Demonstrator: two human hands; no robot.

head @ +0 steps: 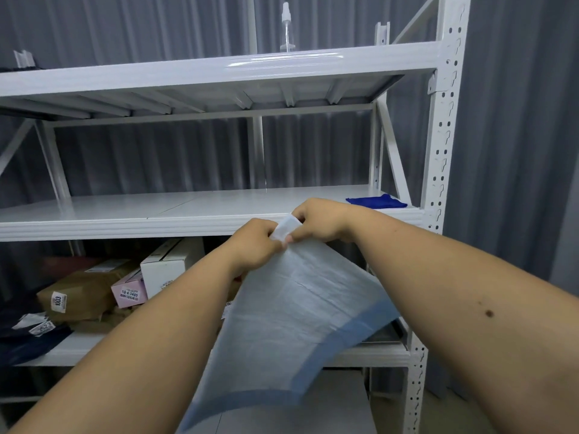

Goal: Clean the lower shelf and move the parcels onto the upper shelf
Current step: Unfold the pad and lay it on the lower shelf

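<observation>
Obs: both your hands meet at centre frame, just in front of the middle shelf point(188, 225) edge. Left hand point(253, 245) and right hand point(322, 220) each pinch the top corner of a thin white sheet with a blue border point(291, 311); fingers curled on it, neither hand free. The two grips touch. The sheet hangs from them down toward lower centre, its long axis running from the pinch to the bottom of the frame, slightly leftward.

Parcels point(94, 286): brown, pink-labelled and white boxes crowded on the lower shelf point(69, 349), lower left of the frame, below and left of your hands. Your left hand is the nearer one. Middle shelf surface looks bare apart from a blue cloth point(376, 201) at right. A spray bottle point(285, 26) stands on the top shelf, top centre.

Judgement: you appear to be opening out the sheet; parcels are not yet moved. Reaching them means going down-left, under the middle shelf edge.
</observation>
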